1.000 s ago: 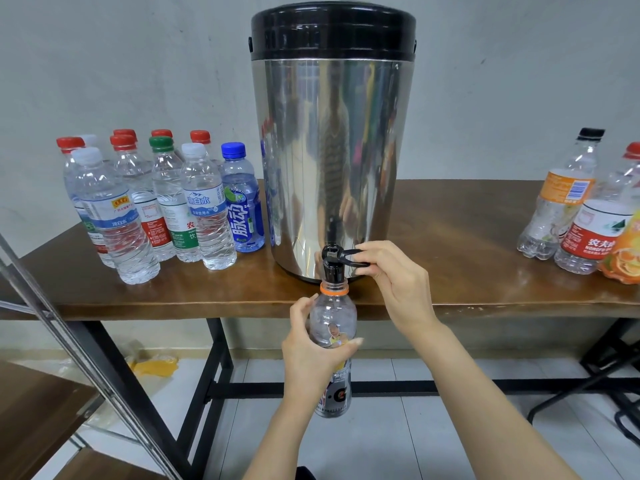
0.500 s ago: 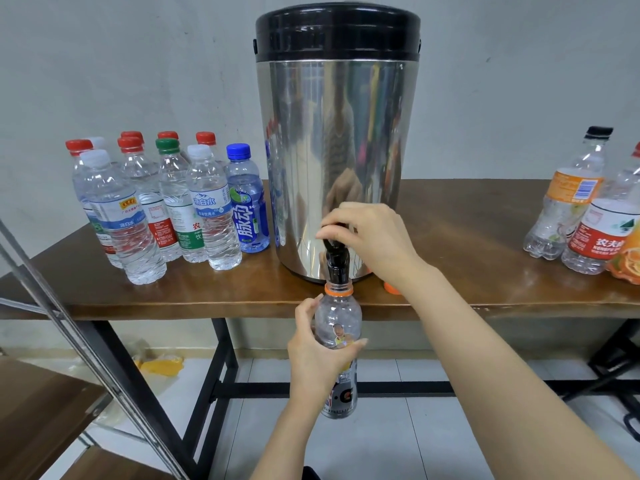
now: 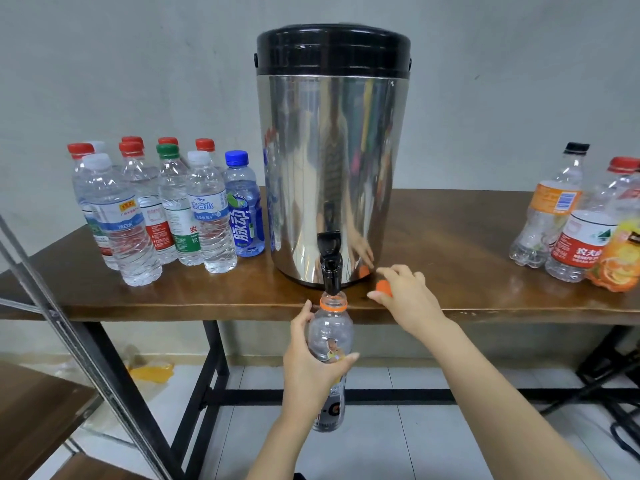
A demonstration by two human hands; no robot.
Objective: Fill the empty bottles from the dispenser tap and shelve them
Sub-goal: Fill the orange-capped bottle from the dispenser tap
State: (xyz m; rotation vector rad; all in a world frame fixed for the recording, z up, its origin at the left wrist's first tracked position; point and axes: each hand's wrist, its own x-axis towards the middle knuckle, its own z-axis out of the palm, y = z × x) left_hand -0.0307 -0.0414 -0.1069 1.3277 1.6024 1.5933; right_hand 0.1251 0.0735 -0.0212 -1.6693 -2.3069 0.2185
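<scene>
Centrally, a tall steel dispenser (image 3: 332, 168) stands on a brown wooden surface (image 3: 467, 237), its black tap (image 3: 330, 268) overhanging the front edge. The left hand (image 3: 311, 362) is wrapped around the middle of an open bottle (image 3: 330, 327) with an orange neck ring. The bottle is upright, long axis vertical, below the surface edge, its mouth just under the spout. Its water level is hard to read through the clear plastic.

The move ahead looks like capping. The orange cap (image 3: 383, 286) lies on the surface at about 2 o'clock from the bottle's mouth, near the dispenser's base. The right hand (image 3: 408, 299) is much the nearer one. It reaches in from 4 o'clock with fingers loosely curved, index above the cap and thumb below it. Whether they already pinch the cap or only bracket it cannot be told.

At 9 o'clock from the dispenser, a cluster of capped bottles (image 3: 166, 209) holds water. At 3 o'clock, well apart, several capped bottles that look empty (image 3: 571, 223) wait. A shelf (image 3: 34, 410) sits at lower left, about 8 o'clock.
</scene>
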